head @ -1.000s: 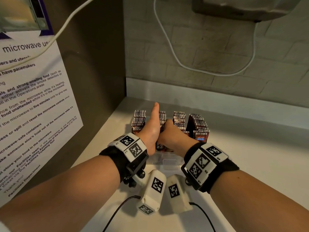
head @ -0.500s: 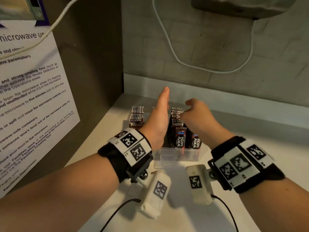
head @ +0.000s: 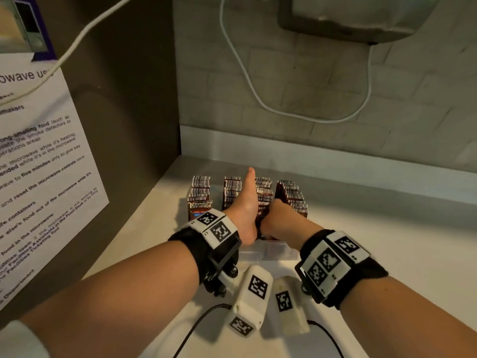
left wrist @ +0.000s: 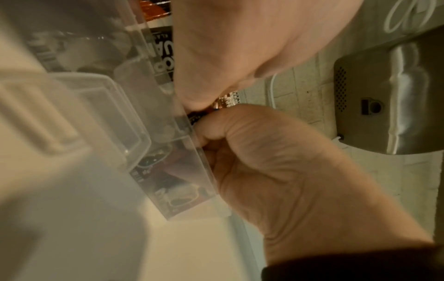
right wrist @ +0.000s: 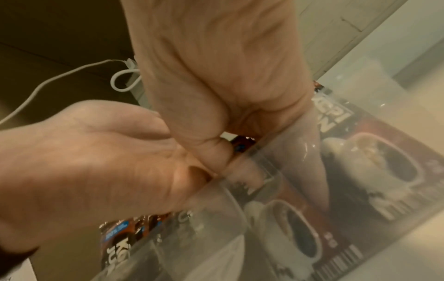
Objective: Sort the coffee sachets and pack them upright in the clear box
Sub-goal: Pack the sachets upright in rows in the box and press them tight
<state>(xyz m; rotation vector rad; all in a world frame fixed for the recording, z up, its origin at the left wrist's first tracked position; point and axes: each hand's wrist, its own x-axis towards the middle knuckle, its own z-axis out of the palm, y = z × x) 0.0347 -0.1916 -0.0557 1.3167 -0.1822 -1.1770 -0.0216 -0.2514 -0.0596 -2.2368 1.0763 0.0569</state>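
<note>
The clear box (head: 268,248) stands on the white counter with several rows of brown coffee sachets (head: 291,197) upright in it. My left hand (head: 245,202) is flat and edge-on, its straight fingers reaching between the second and third rows. My right hand (head: 278,218) is curled against it at the near end of the third row, fingers tucked into the box round sachets. The left wrist view has the left palm (left wrist: 240,47) above the right fist (left wrist: 276,161) at the box wall (left wrist: 192,152). In the right wrist view, the right hand (right wrist: 216,66) meets the left hand (right wrist: 84,161) over printed sachets (right wrist: 384,161).
A brown side panel with a paper notice (head: 46,164) closes the left. The tiled back wall carries a looping white cable (head: 258,99) and a metal appliance (head: 348,19) overhead. The white counter (head: 387,228) runs on to the right of the box.
Half a second ago my right hand was raised clear of the box; it has come back down beside the left hand at the third row. The left hand has lowered between the rows.
</note>
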